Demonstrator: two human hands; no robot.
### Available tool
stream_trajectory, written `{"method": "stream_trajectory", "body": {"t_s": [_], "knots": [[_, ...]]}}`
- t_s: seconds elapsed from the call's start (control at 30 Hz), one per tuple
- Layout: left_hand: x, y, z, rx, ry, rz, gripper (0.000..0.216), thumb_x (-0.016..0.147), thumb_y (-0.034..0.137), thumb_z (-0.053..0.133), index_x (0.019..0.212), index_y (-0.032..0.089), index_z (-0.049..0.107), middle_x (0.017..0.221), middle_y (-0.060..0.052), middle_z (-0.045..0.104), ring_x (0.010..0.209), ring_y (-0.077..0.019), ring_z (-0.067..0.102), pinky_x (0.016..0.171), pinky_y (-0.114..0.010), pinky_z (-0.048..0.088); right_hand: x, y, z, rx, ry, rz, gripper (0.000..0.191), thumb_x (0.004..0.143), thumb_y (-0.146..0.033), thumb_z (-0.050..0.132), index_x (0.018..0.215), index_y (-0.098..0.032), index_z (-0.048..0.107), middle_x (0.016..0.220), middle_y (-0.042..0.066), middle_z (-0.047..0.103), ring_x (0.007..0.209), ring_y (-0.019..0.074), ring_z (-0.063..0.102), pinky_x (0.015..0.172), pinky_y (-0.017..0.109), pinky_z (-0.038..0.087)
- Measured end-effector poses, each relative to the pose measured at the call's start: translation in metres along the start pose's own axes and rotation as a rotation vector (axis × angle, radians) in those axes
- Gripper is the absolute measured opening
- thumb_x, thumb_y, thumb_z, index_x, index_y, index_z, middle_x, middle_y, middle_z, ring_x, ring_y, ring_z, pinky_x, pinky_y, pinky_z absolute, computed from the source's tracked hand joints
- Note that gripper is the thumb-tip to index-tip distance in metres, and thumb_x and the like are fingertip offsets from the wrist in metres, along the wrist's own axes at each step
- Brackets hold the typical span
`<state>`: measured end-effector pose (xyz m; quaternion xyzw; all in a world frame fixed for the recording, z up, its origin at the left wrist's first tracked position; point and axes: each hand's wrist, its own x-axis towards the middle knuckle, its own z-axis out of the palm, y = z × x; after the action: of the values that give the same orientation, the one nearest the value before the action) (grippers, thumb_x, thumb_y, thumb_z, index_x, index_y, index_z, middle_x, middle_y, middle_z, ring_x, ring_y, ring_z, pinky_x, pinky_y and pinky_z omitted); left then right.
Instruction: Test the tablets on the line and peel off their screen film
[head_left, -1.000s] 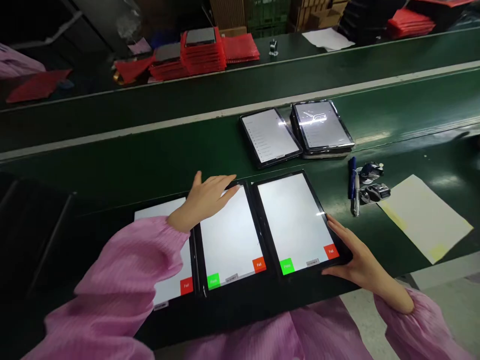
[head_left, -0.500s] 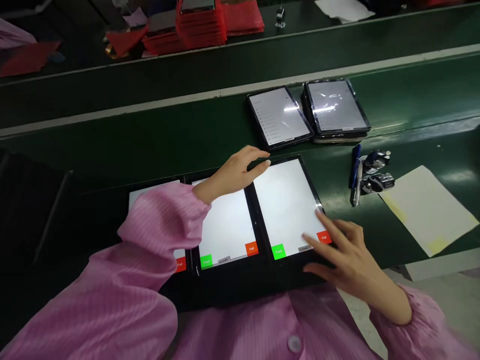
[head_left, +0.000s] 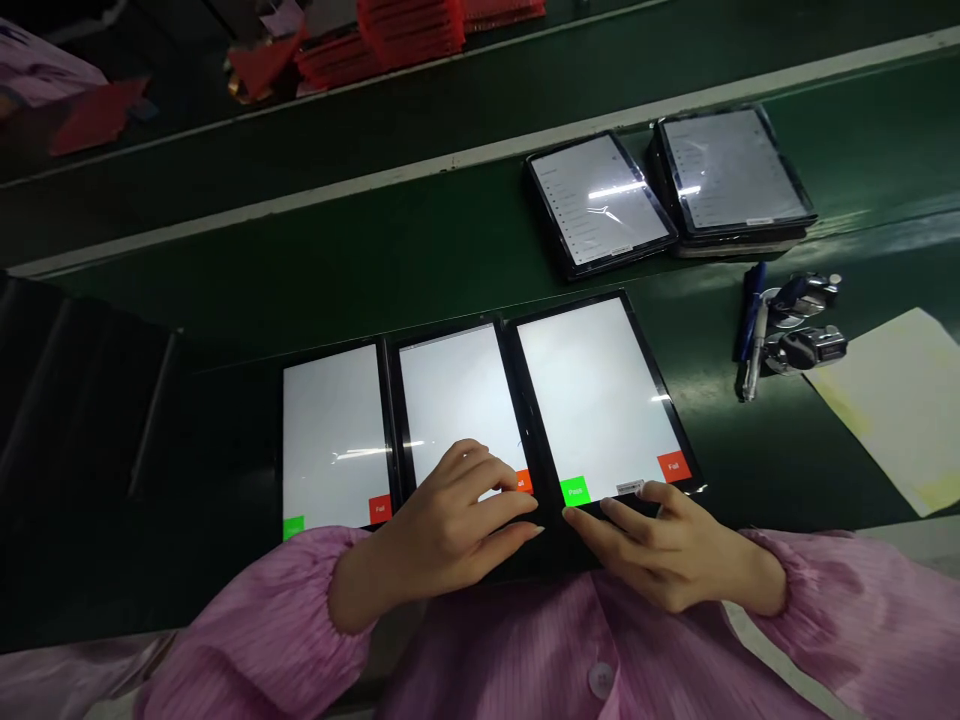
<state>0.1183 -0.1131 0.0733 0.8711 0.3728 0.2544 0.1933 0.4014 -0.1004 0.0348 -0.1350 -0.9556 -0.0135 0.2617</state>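
Note:
Three black tablets with white screens lie side by side at the near edge of the green bench: a left tablet point(head_left: 334, 430), a middle tablet point(head_left: 457, 400) and a right tablet point(head_left: 596, 390). Each screen has a green Pass square and a red Fail square at its bottom. My left hand point(head_left: 457, 520) rests with bent fingers on the bottom edge of the middle tablet, covering its lower corner. My right hand point(head_left: 660, 545) lies at the bottom edge of the right tablet, fingers stretched toward the green Pass square. Neither hand grips anything.
Two more lit tablets point(head_left: 600, 200) point(head_left: 731, 170) lie farther back on the green conveyor belt point(head_left: 375, 250). A blue pen point(head_left: 748, 325) and metal clips point(head_left: 806, 320) sit right of the tablets, beside a yellowish paper sheet point(head_left: 900, 400). Red bags point(head_left: 405, 30) are stacked beyond.
My left hand has drawn back from the tablets' far edge to the middle tablet's bottom edge. My right hand has slid left along the right tablet's bottom. The view tilted down.

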Motion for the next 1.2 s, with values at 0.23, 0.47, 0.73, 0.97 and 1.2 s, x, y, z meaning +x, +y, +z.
{"method": "stream_trajectory", "body": {"t_s": [0.23,0.47,0.73,0.97,1.2], "knots": [[0.008,-0.004,0.008,-0.053,-0.045,0.036,0.008,0.104,0.024,0.067,0.1,0.017,0.068,0.082,0.0,0.068,0.077,-0.0141,0.062,0.079,-0.032,0.051,0.001,0.003,0.006,0.0,0.034,-0.034,0.04,0.107,-0.007,0.045,0.093,-0.017,0.081,0.13,0.001,0.075,0.105,0.0132,0.053,0.075,0.03,0.043],[0.033,-0.014,0.028,0.173,-0.144,0.065,0.022,0.103,0.038,0.067,0.096,0.018,0.068,0.095,-0.004,0.072,0.085,-0.0199,0.062,0.08,-0.039,0.042,0.011,0.022,-0.001,-0.13,0.093,0.032,0.031,0.105,-0.01,0.049,0.092,-0.02,0.075,0.126,0.004,0.075,0.097,0.0158,0.056,0.073,0.035,0.041],[0.135,-0.114,-0.015,0.087,0.101,-0.577,0.013,0.092,0.023,0.069,0.082,0.02,0.062,0.093,-0.003,0.071,0.086,-0.0207,0.063,0.08,-0.034,0.045,-0.046,0.029,-0.038,0.022,0.025,0.728,0.068,0.104,-0.051,0.063,0.164,-0.026,0.041,0.12,0.014,0.069,0.094,0.0268,0.072,0.073,0.037,0.059],[0.156,-0.115,-0.002,0.007,-0.161,-0.623,0.006,0.098,0.027,0.055,0.093,0.024,0.053,0.059,0.007,0.056,0.054,-0.0145,0.052,0.067,-0.031,0.042,-0.069,-0.017,-0.008,-0.086,0.062,0.822,0.075,0.105,-0.031,0.066,0.171,-0.028,0.031,0.084,0.002,0.065,0.065,0.0175,0.062,0.06,0.03,0.055],[0.157,-0.116,0.005,-0.035,-0.056,-0.619,0.007,0.099,0.03,0.057,0.097,0.025,0.053,0.07,0.003,0.067,0.068,-0.0194,0.068,0.074,-0.035,0.051,-0.067,-0.017,-0.01,-0.094,0.121,0.869,0.081,0.099,-0.021,0.073,0.169,-0.034,0.034,0.098,0.005,0.069,0.077,0.0194,0.064,0.066,0.031,0.057]]}}
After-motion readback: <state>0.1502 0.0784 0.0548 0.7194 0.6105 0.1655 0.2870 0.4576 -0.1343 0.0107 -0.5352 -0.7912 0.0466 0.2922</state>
